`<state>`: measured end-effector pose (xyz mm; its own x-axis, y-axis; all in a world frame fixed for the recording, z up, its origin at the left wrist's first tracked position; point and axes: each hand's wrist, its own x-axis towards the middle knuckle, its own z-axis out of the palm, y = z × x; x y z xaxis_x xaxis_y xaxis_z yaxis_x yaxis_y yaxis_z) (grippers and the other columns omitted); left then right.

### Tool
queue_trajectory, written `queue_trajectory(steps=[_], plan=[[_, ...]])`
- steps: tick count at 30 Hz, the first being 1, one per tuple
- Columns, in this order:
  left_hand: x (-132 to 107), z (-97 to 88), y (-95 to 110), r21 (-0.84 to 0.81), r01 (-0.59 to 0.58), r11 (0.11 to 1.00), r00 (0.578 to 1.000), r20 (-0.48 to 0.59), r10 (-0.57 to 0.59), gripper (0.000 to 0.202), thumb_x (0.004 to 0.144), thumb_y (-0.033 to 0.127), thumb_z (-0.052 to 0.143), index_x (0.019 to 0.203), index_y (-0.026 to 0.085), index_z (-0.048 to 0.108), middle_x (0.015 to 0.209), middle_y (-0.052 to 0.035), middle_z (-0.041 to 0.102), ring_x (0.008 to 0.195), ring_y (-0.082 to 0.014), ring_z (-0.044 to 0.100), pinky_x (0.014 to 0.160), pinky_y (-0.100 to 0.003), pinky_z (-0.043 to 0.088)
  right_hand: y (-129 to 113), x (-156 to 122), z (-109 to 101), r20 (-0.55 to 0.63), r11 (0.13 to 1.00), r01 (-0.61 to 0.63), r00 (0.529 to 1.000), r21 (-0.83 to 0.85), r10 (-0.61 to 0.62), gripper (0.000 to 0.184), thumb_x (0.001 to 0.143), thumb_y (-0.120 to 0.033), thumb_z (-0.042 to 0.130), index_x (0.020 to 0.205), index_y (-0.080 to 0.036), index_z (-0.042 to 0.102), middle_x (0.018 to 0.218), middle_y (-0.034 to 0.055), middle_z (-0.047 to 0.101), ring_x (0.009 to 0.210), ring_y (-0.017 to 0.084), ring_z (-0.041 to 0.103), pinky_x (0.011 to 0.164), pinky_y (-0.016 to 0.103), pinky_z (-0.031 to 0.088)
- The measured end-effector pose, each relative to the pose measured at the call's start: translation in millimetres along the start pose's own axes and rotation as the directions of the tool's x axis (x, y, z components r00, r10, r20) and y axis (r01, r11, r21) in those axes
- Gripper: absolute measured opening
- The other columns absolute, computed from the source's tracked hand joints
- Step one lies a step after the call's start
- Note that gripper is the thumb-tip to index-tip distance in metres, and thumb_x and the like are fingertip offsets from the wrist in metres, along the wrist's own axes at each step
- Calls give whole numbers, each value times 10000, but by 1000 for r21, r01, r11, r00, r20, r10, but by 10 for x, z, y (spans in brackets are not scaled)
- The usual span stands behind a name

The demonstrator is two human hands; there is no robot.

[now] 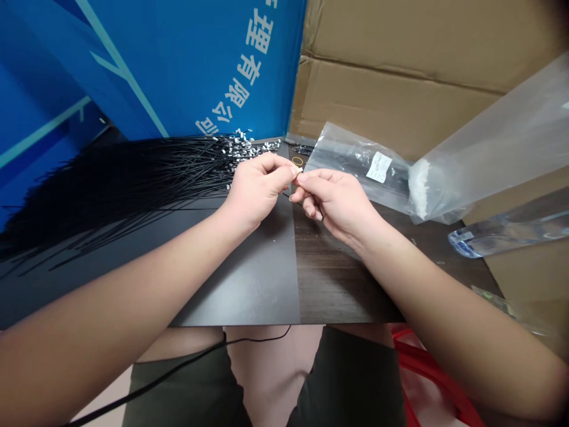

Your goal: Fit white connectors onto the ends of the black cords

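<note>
My left hand (258,185) is closed in a pinch over the table's middle, with a tiny white connector (299,169) at the thumb and fingertip. Right against it, my right hand (335,198) pinches at the same spot, its thumb and forefinger together and the other fingers curled. A thin black wire (304,206) passes by the right fingers; its end at the connector is hidden by the fingertips. Behind my left hand lie the white-tipped ends of a big bundle of black wires (146,166).
A clear plastic bag (355,151) with a white label and small white parts (419,188) lies at the right. A yellow rubber band (297,161) sits behind my hands. A blue panel (178,65) and cardboard (400,77) wall the back. Bluish clear plastic (511,228) lies far right.
</note>
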<state>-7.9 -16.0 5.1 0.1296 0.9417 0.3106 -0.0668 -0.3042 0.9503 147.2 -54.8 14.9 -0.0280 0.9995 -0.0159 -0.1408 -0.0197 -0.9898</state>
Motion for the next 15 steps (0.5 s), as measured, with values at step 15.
queue_trajectory(steps=[15], plan=[[-18,-21,25,141,-76,987,997,10,75,64,816,215,747,767,188,777,803,-28,766,778,-166,683,747,-290,544,32,-14,6,12,996,90,996,-10,-90,219,930,-269,785,760,-159,699,712,27,752,456,52,517,420,193,327]])
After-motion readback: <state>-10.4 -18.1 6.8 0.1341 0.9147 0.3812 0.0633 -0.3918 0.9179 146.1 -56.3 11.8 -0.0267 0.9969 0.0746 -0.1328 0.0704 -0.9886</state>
